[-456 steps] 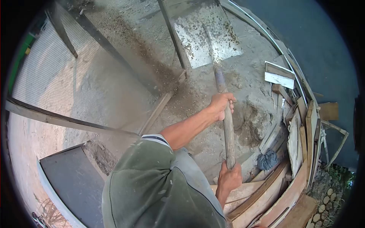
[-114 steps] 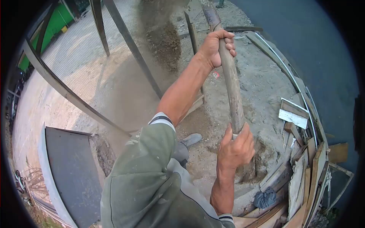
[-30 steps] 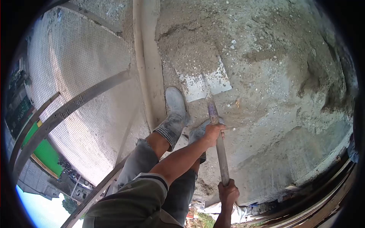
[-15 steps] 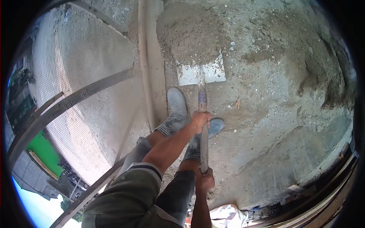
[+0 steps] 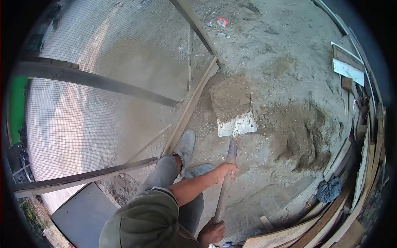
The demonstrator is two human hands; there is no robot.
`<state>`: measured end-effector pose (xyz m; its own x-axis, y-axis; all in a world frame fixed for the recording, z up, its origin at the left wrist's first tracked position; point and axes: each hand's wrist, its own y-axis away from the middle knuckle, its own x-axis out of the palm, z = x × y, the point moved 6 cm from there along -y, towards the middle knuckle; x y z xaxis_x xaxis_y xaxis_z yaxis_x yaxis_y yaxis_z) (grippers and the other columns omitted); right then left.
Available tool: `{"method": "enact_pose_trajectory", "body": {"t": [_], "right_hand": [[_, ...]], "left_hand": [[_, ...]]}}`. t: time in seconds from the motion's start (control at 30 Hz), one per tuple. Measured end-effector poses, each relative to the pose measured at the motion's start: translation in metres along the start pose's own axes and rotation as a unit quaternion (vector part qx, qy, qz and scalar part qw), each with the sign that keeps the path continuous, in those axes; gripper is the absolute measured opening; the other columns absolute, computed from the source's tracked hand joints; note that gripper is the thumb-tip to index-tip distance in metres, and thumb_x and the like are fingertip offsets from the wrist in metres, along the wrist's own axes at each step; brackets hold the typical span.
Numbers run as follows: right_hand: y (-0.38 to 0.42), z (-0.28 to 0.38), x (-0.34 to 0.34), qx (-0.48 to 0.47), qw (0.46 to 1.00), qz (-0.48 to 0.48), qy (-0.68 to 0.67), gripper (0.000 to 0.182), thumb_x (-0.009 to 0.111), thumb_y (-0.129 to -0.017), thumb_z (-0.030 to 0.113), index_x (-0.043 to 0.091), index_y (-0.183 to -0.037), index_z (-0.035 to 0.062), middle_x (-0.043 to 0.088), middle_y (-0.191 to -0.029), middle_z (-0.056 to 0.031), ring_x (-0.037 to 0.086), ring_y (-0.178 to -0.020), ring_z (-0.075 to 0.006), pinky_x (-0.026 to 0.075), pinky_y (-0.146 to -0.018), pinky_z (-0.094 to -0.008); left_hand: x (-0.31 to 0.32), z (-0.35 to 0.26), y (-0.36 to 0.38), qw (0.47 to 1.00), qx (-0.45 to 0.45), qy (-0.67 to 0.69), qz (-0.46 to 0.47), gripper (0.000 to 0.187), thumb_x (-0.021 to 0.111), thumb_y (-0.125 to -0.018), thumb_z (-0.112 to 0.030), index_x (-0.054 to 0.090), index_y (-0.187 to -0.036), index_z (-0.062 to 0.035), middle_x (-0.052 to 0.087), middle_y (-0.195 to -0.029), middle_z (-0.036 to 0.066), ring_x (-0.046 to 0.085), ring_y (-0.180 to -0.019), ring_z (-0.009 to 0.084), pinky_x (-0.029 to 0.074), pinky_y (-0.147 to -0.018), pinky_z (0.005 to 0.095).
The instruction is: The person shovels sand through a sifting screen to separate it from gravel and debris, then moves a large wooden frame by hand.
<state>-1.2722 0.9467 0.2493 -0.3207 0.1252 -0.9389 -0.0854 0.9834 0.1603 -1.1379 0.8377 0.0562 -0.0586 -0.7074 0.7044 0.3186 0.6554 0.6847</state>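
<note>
My left hand (image 5: 225,172) is wrapped around the middle of a shovel's wooden shaft. Lower down, near the end of the shaft, my right hand (image 5: 211,232) grips it in a closed fist. The shovel (image 5: 223,194) points away from me, with its flat, pale metal blade (image 5: 237,127) low over the ground. A mound of brown soil (image 5: 230,95) covers the far part of the blade, so its front edge is hidden. My grey, dusty boots (image 5: 187,145) stand left of the shaft.
On the left, a wooden frame (image 5: 111,86) carries wire mesh (image 5: 74,136). A dug hollow (image 5: 310,142) lies right of the blade. Planks (image 5: 364,165) are stacked along the right edge, with a dark crumpled bag (image 5: 329,190) on them. A dark flat panel (image 5: 89,217) lies lower left.
My view has turned, bringing the planks and the dug hollow further into sight. The shovel now slants to the right, with soil heaped on its blade. Both hands still hold the shaft.
</note>
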Motion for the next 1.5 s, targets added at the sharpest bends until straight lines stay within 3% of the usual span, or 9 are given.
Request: {"method": "enact_pose_trajectory", "body": {"t": [0.2,0.37,0.53,0.83,1.1,1.27,1.37,1.47,1.5], "right_hand": [[-0.07,0.055,-0.13,-0.135,0.976,-0.13,-0.109,0.043,0.066,-0.071,0.033,0.054,-0.1,0.0037,0.056,-0.079,-0.0119,0.055,-0.069,-0.0318,0.04,-0.059,-0.0406],[-0.084,0.068,-0.191,-0.244,0.899,-0.182,-0.316,0.041,0.066,-0.072,0.027,0.053,-0.101,0.0008,0.055,-0.081,-0.015,0.054,-0.071,-0.0357,0.041,-0.06,-0.0435],[-0.085,0.028,-0.179,-0.231,0.884,-0.163,-0.371,0.038,0.067,-0.072,0.023,0.053,-0.097,-0.0016,0.056,-0.081,-0.0175,0.054,-0.071,-0.0377,0.042,-0.062,-0.0452],[-0.001,-0.063,0.0,0.024,0.939,0.198,-0.28,0.039,0.065,-0.069,0.038,0.057,-0.08,0.002,0.059,-0.066,-0.0229,0.059,-0.066,-0.0434,0.045,-0.061,-0.0486],[0.115,-0.087,0.129,0.142,0.874,0.444,-0.136,0.043,0.065,-0.067,0.042,0.056,-0.081,0.0022,0.061,-0.07,-0.0231,0.061,-0.069,-0.0408,0.048,-0.065,-0.0468],[0.111,-0.028,0.184,0.177,0.824,0.515,-0.157,0.044,0.063,-0.067,0.046,0.056,-0.082,0.0052,0.063,-0.073,-0.0191,0.062,-0.072,-0.0376,0.047,-0.067,-0.0463],[0.061,0.061,0.222,0.178,0.804,0.533,-0.194,0.047,0.064,-0.068,0.044,0.055,-0.09,0.0039,0.062,-0.075,-0.0193,0.062,-0.074,-0.0378,0.048,-0.069,-0.0466],[-0.002,0.145,0.246,0.102,0.871,0.388,-0.283,0.047,0.064,-0.07,0.043,0.055,-0.091,0.0018,0.063,-0.08,-0.0209,0.061,-0.078,-0.0394,0.047,-0.07,-0.0462],[-0.026,0.163,0.252,0.137,0.832,0.441,-0.308,0.046,0.065,-0.07,0.042,0.056,-0.09,0.0015,0.063,-0.081,-0.021,0.06,-0.078,-0.0396,0.047,-0.07,-0.0461]], "left_hand": [[0.176,-0.159,0.185,0.946,0.268,-0.007,0.18,0.015,0.054,-0.075,-0.003,0.045,-0.067,-0.0123,0.04,-0.054,-0.003,0.043,-0.046,0.0099,0.039,-0.047,0.0278],[0.286,-0.156,0.326,0.864,0.42,-0.141,0.238,0.016,0.056,-0.074,-0.001,0.044,-0.068,-0.0089,0.041,-0.054,0.0,0.046,-0.046,0.0109,0.041,-0.045,0.0293],[0.298,-0.118,0.302,0.845,0.459,-0.199,0.191,0.014,0.06,-0.072,-0.004,0.047,-0.068,-0.0059,0.047,-0.055,0.003,0.048,-0.045,0.0119,0.04,-0.041,0.0287],[0.061,0.016,0.079,0.932,0.213,-0.184,-0.229,0.01,0.059,-0.068,-0.004,0.051,-0.062,-0.0034,0.049,-0.056,0.004,0.048,-0.045,0.0139,0.039,-0.038,0.03],[-0.183,0.15,0.007,0.944,0.0,-0.166,-0.284,0.01,0.063,-0.07,-0.008,0.054,-0.066,-0.0051,0.05,-0.061,0.005,0.05,-0.05,0.0169,0.042,-0.043,0.0329],[-0.248,0.108,-0.009,0.899,-0.109,-0.168,-0.39,0.013,0.066,-0.067,-0.005,0.054,-0.071,-0.0055,0.046,-0.06,0.003,0.047,-0.05,0.0179,0.041,-0.046,0.0348],[-0.267,0.008,-0.056,0.893,-0.067,-0.213,-0.39,0.01,0.063,-0.069,-0.004,0.054,-0.073,-0.0059,0.045,-0.06,0.003,0.045,-0.05,0.016,0.039,-0.045,0.0329],[-0.248,-0.111,-0.109,0.88,-0.016,-0.311,-0.358,0.005,0.058,-0.074,-0.008,0.054,-0.073,-0.0066,0.043,-0.059,0.002,0.043,-0.048,0.0152,0.04,-0.046,0.0325],[-0.239,-0.139,-0.127,0.883,-0.01,-0.317,-0.347,0.005,0.059,-0.074,-0.008,0.053,-0.074,-0.0067,0.043,-0.059,0.002,0.044,-0.048,0.0152,0.04,-0.046,0.0324]]}}
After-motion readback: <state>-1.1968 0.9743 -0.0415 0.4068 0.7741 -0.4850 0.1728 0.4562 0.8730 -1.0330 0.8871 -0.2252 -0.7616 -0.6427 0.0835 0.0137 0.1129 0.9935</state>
